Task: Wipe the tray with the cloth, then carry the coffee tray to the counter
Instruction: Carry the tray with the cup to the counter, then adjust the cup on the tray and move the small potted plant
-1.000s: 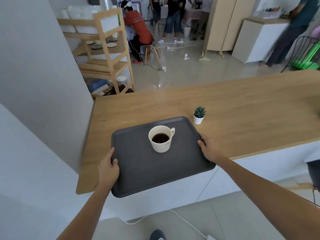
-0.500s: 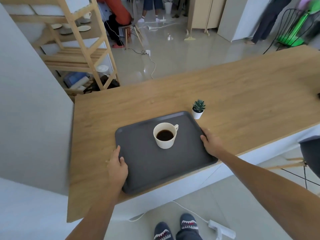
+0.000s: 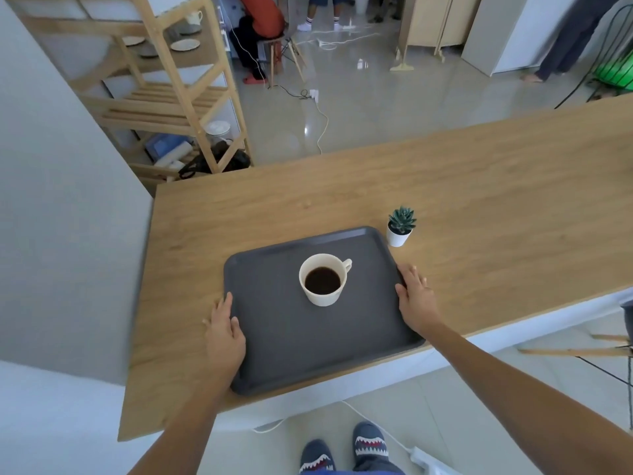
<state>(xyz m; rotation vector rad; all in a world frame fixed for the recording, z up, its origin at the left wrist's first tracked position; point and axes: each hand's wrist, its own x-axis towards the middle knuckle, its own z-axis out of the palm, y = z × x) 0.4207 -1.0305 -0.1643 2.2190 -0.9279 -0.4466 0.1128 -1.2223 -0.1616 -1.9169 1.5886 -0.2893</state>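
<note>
The dark grey tray [image 3: 284, 344] lies flat on the wooden counter [image 3: 479, 200], near its front edge. A cream cup of black coffee [image 3: 323, 279] stands upright at the tray's middle, handle to the right. My left hand [image 3: 224, 332] rests on the tray's left rim, thumb over the rim and fingers stretched out on the wood. My right hand [image 3: 414, 299] lies against the right rim with its fingers spread flat. Neither hand grips the rim. No cloth is in view.
A small potted succulent [image 3: 400, 228] stands just off the tray's far right corner. A grey wall [image 3: 68, 217] bounds the counter's left end. Beyond it are a wooden shelf rack [image 3: 178, 97], floor cables and several people. A power strip [image 3: 424, 457] lies by my feet.
The tray has been set further onto the counter and now lies flat on it. Both hands have loosened from gripping its rims to resting with fingers spread. I have stepped closer.
</note>
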